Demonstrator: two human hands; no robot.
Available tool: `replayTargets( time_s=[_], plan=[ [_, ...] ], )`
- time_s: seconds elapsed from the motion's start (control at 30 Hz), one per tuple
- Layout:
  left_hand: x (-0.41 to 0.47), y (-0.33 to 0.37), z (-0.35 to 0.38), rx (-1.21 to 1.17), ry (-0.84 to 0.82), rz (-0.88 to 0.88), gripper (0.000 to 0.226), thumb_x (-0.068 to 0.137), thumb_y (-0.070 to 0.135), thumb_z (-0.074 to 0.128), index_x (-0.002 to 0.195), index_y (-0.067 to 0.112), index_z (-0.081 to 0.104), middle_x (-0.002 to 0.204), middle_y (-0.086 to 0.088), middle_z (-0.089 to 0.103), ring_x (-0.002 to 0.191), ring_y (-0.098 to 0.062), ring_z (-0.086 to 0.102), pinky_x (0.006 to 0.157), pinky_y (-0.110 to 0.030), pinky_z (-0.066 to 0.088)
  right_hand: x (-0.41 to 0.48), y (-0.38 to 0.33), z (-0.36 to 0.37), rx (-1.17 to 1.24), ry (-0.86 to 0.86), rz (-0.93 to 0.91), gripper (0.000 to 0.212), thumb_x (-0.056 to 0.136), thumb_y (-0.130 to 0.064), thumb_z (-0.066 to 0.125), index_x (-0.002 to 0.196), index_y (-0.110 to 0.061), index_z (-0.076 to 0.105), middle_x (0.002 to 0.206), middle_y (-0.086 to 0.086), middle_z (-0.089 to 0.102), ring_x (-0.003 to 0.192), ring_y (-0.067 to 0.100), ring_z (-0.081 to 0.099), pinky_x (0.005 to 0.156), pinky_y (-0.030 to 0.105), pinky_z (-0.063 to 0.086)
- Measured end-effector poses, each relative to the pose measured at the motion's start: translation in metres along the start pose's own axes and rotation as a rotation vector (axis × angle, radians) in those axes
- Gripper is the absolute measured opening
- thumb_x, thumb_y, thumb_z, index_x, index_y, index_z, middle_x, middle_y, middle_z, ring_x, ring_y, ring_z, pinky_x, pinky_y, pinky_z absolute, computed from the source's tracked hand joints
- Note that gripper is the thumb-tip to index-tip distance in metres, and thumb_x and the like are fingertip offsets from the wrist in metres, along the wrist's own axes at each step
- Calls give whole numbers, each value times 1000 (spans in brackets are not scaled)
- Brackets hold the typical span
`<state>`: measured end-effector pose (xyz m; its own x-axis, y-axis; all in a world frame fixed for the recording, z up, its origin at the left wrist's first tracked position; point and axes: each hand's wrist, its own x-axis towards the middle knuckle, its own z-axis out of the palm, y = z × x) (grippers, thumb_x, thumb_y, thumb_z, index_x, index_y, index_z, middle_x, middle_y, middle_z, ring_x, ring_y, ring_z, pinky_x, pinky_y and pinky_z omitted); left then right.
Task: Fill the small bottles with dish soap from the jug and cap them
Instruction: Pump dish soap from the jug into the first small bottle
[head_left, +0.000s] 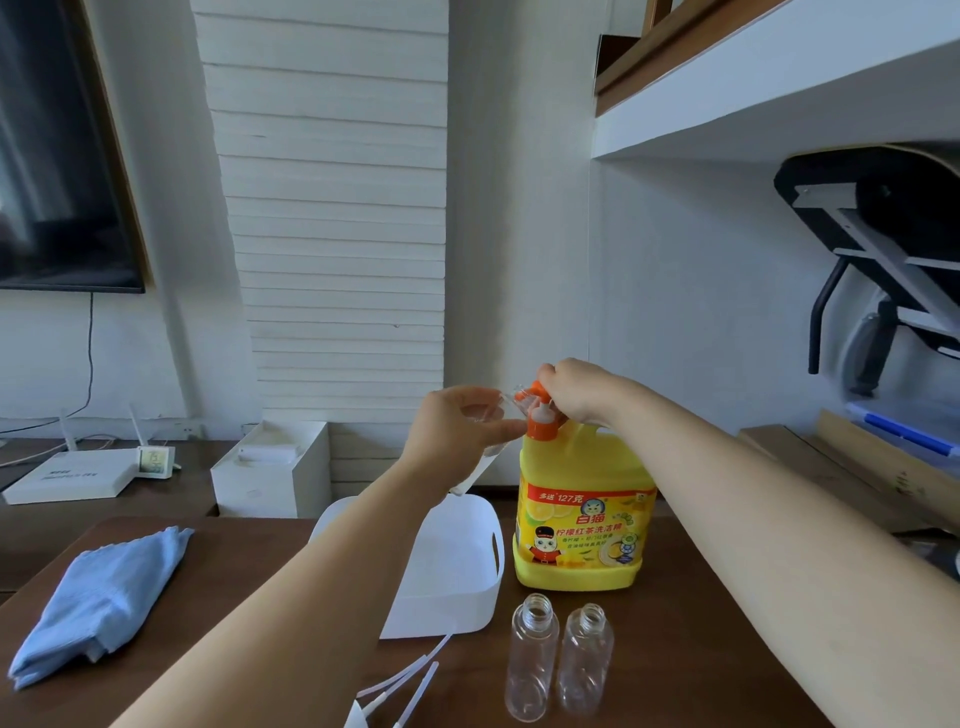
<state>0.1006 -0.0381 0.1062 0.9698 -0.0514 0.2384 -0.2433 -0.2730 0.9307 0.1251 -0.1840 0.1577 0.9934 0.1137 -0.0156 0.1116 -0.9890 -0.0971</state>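
Left hand pinches a clear small bottle tilted to the spout, right hand curled over the orange pump head of the yellow jug (3 o'clock of the white basket, two empties at its 6); bottle looks light, thin-walled and likely slick, so grip mid-body.

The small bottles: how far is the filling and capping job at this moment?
Done: nothing looks finished yet. In hand: the left hand holds one clear bottle at the spout of the orange pump on the yellow jug, and the right hand grips the pump. Left: two bottles stand empty and uncapped before the jug, and the tubed caps lie loose beside them.
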Motion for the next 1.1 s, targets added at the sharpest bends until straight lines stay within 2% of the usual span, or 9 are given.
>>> replayTargets(
  time_s=[0.3, 0.4, 0.5, 0.57, 0.67, 0.8, 0.9, 0.97, 1.1],
  plan=[
    [-3, -7, 2, 10, -5, -19, 53, 72, 25, 81, 120, 12, 63, 110, 0, 66, 97, -13, 59, 85, -29, 44, 4, 0, 9, -121, 8, 0, 44, 101, -30, 40, 133, -1, 35, 123, 17, 50, 104, 24, 52, 81, 30, 42],
    [-4, -5, 2, 6, -2, -21, 53, 72, 25, 80, 120, 12, 62, 102, 6, 64, 94, -11, 58, 82, -28, 42, 4, -2, 8, -110, 9, 14, 46, 101, -29, 40, 135, -1, 33, 124, 18, 50, 95, 22, 46, 76, 29, 39],
    [-3, -1, 2, -10, 4, -18, 55, 71, 26, 81, 120, 11, 62, 101, 6, 63, 94, -11, 58, 81, -27, 40, 2, -2, 3, -43, 7, 21, 25, 99, -22, 42, 118, -6, 41, 100, 14, 47, 94, 24, 46, 77, 29, 38],
    [-2, 2, 2, -27, 4, -15, 55, 69, 25, 82, 118, 8, 63, 104, 2, 66, 98, -13, 60, 80, -25, 40, -2, -3, -2, 60, 13, 43, 9, 98, -15, 41, 102, -10, 36, 79, 7, 38, 90, 26, 41, 77, 31, 36],
    [-1, 4, 1, -14, 4, -8, 55, 69, 24, 82, 118, 8, 64, 105, 2, 66, 101, -13, 61, 82, -24, 41, -5, -4, -5, 93, 16, 39, 11, 97, -14, 42, 97, -9, 33, 73, 3, 33, 89, 25, 39, 77, 31, 36],
    [-2, 4, 1, -10, 2, -7, 54, 71, 25, 81, 119, 10, 62, 98, 7, 62, 97, -12, 59, 81, -25, 39, -2, -2, 0, 80, 11, 42, 26, 95, -14, 46, 72, -15, 34, 74, 3, 35, 86, 24, 38, 76, 30, 35],
    [-2, 1, 1, -23, -2, -19, 55, 71, 27, 81, 120, 11, 62, 94, 10, 60, 93, -10, 56, 81, -27, 38, 0, -1, 2, 13, 20, 24, 12, 96, -19, 45, 102, -10, 43, 82, 6, 39, 89, 22, 41, 77, 29, 37],
    [-3, -2, 1, -25, -1, -25, 55, 70, 28, 81, 119, 12, 63, 95, 10, 60, 93, -9, 56, 81, -28, 38, 0, -3, 2, -12, 9, 22, 13, 98, -20, 44, 105, -11, 38, 85, 8, 43, 92, 23, 44, 78, 30, 38],
    [-4, -6, 2, -10, 2, -32, 54, 70, 26, 81, 120, 12, 63, 109, 3, 65, 99, -13, 57, 83, -29, 38, 1, -3, 8, -88, 16, 21, 40, 100, -27, 42, 131, -2, 39, 123, 17, 52, 109, 27, 53, 85, 31, 44]
  ],
)
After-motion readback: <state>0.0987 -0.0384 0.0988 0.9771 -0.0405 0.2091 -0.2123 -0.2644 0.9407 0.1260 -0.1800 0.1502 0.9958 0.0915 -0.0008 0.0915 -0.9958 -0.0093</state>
